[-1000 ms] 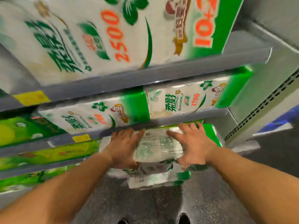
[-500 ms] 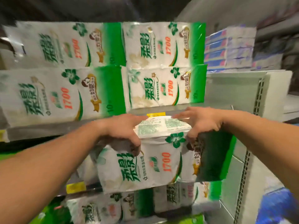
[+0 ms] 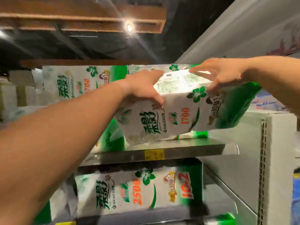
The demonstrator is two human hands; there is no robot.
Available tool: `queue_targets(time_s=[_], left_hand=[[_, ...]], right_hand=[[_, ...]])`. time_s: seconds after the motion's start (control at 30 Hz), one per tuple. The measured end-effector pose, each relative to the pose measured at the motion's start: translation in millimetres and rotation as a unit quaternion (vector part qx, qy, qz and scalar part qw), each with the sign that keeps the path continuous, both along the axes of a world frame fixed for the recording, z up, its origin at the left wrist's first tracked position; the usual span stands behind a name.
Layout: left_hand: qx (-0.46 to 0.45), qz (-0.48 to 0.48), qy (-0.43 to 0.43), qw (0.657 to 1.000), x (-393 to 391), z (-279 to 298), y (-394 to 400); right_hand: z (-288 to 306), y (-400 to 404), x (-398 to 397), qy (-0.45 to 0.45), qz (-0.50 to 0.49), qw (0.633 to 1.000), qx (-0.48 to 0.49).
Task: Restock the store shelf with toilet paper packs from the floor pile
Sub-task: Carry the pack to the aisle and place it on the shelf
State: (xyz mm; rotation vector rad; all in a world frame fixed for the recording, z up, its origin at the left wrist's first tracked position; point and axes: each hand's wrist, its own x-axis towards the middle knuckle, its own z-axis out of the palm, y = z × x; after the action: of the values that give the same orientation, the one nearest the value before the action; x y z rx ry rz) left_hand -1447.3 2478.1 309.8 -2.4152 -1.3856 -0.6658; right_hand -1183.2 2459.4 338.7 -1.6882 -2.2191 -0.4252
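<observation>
I hold a white and green toilet paper pack (image 3: 178, 114) marked 1700, raised and tilted just above the grey metal top shelf (image 3: 186, 147). My left hand (image 3: 144, 88) grips its upper left corner. My right hand (image 3: 222, 73) clasps its upper right edge. Behind it, more packs of the same kind (image 3: 78, 82) are stacked on that shelf. The pack's lower left corner seems to touch the shelf; I cannot tell for sure.
A larger pack marked 2500 (image 3: 138, 192) fills the shelf below. A yellow price tag (image 3: 154, 154) sits on the top shelf's front edge. A white slotted shelf upright (image 3: 263, 159) stands to the right. Dark ceiling with wooden beams (image 3: 90, 20) is overhead.
Both hands lifted the pack from the low shelf level up to the top shelf. My view swung from the floor up toward the ceiling.
</observation>
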Motion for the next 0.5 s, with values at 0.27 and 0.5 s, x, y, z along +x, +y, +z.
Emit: queue_targets(time_s=[0.27,0.5], left_hand=[[-0.044,0.094,0.033,0.994,24,-22,90],[-0.219,0.073,-0.041,0.972,22,-13,123]], right_hand=[[-39,110,30,-0.005,0.02,0.997,-0.072],[-50,160,35,0.041,0.056,0.991,-0.112]])
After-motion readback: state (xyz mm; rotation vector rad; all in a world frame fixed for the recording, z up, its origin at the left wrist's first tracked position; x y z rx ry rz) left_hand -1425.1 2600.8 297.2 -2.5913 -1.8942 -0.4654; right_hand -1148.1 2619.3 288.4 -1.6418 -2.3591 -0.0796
